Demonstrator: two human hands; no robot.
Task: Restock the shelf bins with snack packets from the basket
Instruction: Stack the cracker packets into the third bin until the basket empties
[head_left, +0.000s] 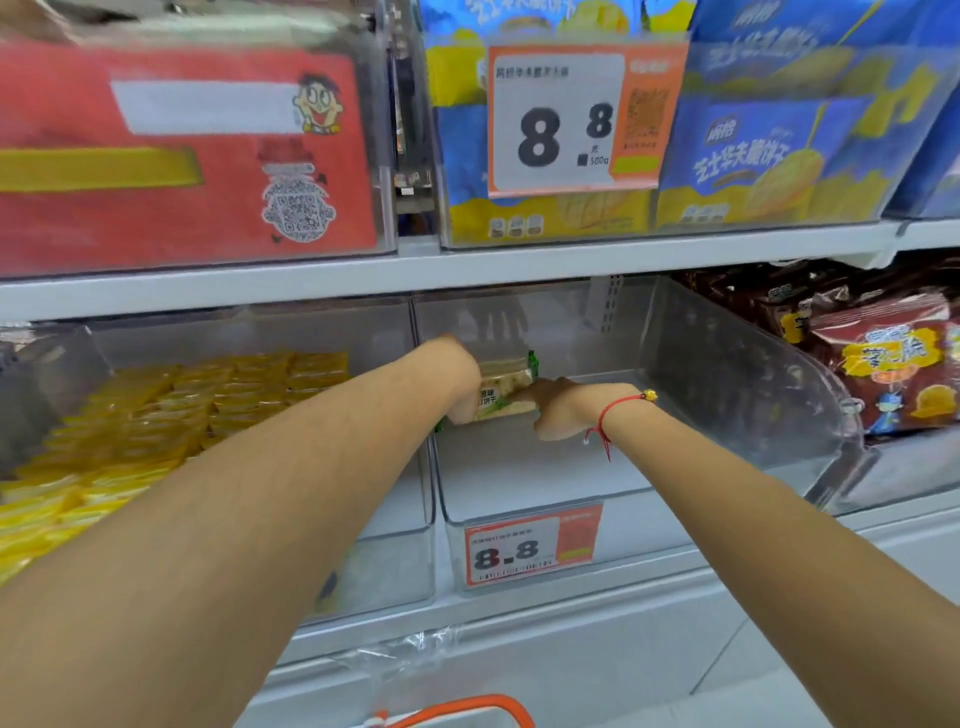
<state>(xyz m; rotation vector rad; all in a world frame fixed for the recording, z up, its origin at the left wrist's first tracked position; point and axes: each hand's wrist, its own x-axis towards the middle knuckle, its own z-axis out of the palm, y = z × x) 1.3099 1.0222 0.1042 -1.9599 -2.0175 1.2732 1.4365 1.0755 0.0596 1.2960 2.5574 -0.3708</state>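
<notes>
Both hands reach into the clear middle bin (727, 364) on the lower shelf, and between them sits a pale snack packet (506, 387) with green edges, low against the bin's left wall. The left hand (462, 384) has its grip curled round the packet's left end, while the right hand (558, 410), at the packet's three o'clock, has its grip closed on the right end. An orange basket handle (467, 709) shows at six o'clock, and yellow packets (156, 410) fill the bin at nine o'clock.
</notes>
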